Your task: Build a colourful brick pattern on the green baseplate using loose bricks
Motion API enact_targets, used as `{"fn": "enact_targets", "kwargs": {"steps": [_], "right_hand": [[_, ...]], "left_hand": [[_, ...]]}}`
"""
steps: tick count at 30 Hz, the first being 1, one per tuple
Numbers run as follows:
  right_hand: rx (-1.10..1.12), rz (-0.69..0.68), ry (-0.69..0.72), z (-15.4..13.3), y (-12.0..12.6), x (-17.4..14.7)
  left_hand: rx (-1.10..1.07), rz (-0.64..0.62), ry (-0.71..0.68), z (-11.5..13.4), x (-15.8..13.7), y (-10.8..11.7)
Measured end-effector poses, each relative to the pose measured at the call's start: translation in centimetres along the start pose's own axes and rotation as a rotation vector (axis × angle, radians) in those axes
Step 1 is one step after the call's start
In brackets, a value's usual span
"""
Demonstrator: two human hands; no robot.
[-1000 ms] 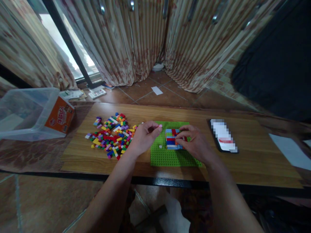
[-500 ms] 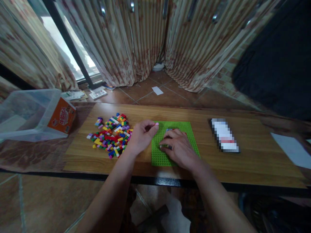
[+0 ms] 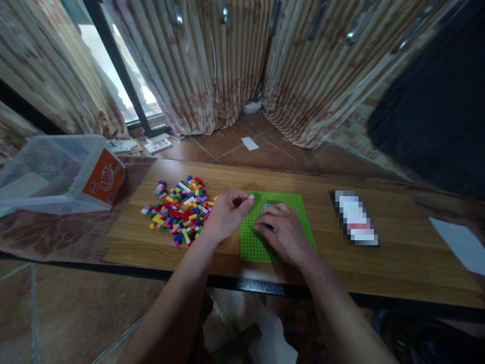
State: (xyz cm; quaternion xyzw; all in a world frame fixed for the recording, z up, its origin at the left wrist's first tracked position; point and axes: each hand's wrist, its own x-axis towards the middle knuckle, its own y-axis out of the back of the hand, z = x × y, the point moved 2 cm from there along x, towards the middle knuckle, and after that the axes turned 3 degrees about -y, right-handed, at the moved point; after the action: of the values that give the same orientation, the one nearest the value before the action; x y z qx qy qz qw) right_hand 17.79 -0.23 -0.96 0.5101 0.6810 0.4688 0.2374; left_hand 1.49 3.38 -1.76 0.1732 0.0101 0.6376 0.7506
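Observation:
My left hand (image 3: 231, 212) pinches a small pink toy brick (image 3: 250, 196) between thumb and fingertips, above the left edge of the green studded baseplate (image 3: 252, 247). Over the plate's middle, my right hand (image 3: 282, 227) is closed, its fingers bent down toward the studs. Whatever lies between those fingertips is hidden. A bit of a blue piece (image 3: 267, 205) shows just past the right knuckles, and the hand covers the rest of it. Left of my left hand spreads a loose pile of toy bricks (image 3: 178, 215) in many colours.
The wooden table (image 3: 144, 253) carries everything. A phone (image 3: 356, 218) with a blurred-out screen lies to the right, and a white paper (image 3: 458, 242) beyond it. At the far left stands a clear plastic bin (image 3: 64, 197) with an orange label. Curtains (image 3: 227, 76) hang behind.
The whole view has shifted slightly, moving the scene a little to the right. A small pale bit seen by my right fingertips no longer shows. My left hand keeps hold of the pink brick.

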Motion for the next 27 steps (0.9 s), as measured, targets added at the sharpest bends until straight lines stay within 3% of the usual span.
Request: {"fn": "enact_targets", "kwargs": {"steps": [5,9,27], "right_hand": [[0.258,0.149,-0.118,2.5,1.3,-0.6],[0.366,0.178,-0.236,4.5,1.8,-1.5],[0.314,0.202,-0.297,5.2,0.8,-2.1]], "left_hand": [[0.024,-0.020,0.006,0.0,0.0,0.0],[0.015,-0.022,-0.008,-0.1,0.1,0.0],[0.062,-0.011,-0.009,0.2,0.1,0.2]]}}
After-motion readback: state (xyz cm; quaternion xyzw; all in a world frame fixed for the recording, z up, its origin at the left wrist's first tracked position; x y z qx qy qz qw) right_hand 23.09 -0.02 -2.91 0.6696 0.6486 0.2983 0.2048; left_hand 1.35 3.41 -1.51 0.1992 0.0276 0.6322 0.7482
